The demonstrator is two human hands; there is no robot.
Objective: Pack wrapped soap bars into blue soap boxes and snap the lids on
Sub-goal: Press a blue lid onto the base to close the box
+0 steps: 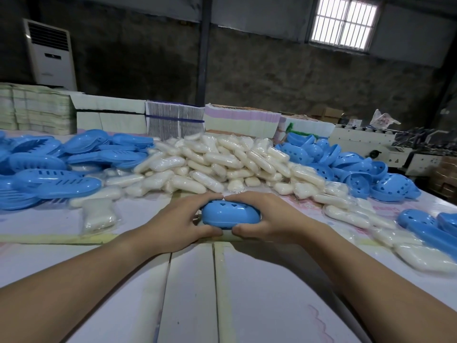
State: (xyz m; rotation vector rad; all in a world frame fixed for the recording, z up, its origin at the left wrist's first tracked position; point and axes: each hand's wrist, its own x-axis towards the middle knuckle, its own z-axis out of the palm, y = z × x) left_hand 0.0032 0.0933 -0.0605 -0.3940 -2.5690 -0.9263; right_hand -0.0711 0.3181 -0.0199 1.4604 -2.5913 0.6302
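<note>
One blue soap box, glossy moulded plastic, rounded oval shell with small heart-shaped cut-outs along its upper curve, sits at the centre of the work surface, gripped from both ends. Left hand: fingers curled over the far edge, thumb pressed against the near rim at 7 o'clock of the box. Right hand: fingers curled over the top from 3 o'clock, thumb pinching the near rim; the two thumbs nearly meet below the box. Work surface: table covered in smooth white sheets with visible seams. At 12 o'clock of the box, a large heap of wrapped soap bars, cream-white, pillow-shaped, each in clear crinkled film; strays spread to 10 o'clock and 3 o'clock. At 10 o'clock, a pile of blue lids, shallow oval shells with slotted vents, shiny. At 2 o'clock, a pile of blue box bases, deeper bowls with punched holes. At 3 o'clock, near the table edge, a few more blue shells. Beyond the heap, stacked flat cartons in bundles, white, pale pink and grey-striped. Far left, a white floor-standing air conditioner; upper right, a barred window in a rough dark wall.
</note>
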